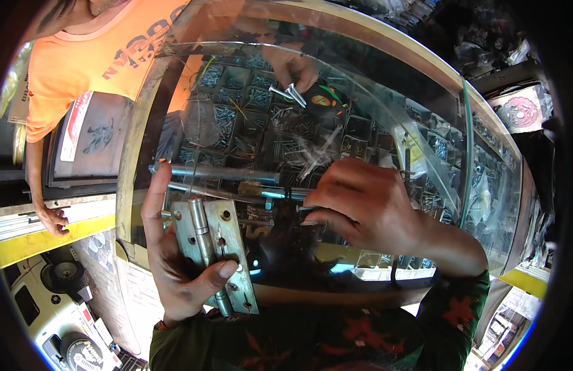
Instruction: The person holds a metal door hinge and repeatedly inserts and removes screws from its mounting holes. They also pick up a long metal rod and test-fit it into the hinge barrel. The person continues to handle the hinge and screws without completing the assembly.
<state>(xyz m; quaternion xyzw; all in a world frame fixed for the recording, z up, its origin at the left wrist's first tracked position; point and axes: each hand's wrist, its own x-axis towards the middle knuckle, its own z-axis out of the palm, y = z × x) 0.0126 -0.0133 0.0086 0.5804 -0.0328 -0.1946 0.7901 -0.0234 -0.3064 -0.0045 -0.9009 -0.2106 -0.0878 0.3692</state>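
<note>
My left hand (181, 278) grips a worn metal butt hinge (231, 253), its thumb across the lower part and its index finger stretched upward. Several screw holes show in the hinge leaves. Beside that fingertip is the head end of a long threaded bolt (224, 174); I cannot tell whether they touch. To the right of the hinge, my right hand (367, 201) pinches a small screw (301, 209) between thumb and fingers, its head pointing left. Across the glass-topped counter, another person's hand (294, 67) holds several shiny screws (292, 94).
Under the glass, a divided case (255, 120) holds many screws and bolts. More metal rods (274, 193) lie just beyond the hinge. A person in an orange shirt (107, 68) stands at the far left. Plastic-wrapped goods (478, 55) crowd the far right. A parked vehicle (45, 297) shows lower left.
</note>
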